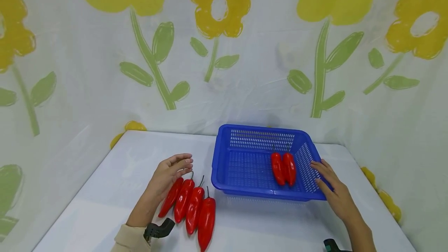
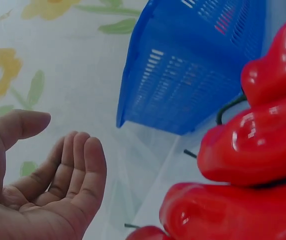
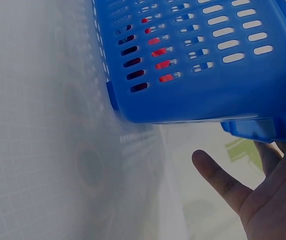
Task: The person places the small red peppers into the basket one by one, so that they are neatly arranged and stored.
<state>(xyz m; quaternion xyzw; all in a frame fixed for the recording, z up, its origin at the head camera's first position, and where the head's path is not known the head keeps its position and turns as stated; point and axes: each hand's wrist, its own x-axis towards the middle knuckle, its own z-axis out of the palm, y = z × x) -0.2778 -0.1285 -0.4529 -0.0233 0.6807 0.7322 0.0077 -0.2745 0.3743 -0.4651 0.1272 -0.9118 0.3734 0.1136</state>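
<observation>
A blue plastic basket (image 1: pixel 245 194) stands on the table with two red chili peppers (image 1: pixel 289 168) lying side by side at its right. My right hand (image 1: pixel 334 191) is at the basket's right end, its fingertips at the rim and the thumb held apart in the right wrist view. My left hand (image 1: pixel 168 176) hovers above a row of several red chili peppers (image 1: pixel 193 209) left of the basket. Its fingers are loosely bent with nothing between them, as the left wrist view shows. The left hand partly covers the leftmost pepper (image 1: pixel 171 197).
The white table (image 1: pixel 105 197) carries the basket and the row of peppers. Behind it and at the sides hangs a white cloth (image 1: pixel 252 88) printed with yellow flowers. A dark wrist strap (image 1: pixel 159 229) sits on the left wrist.
</observation>
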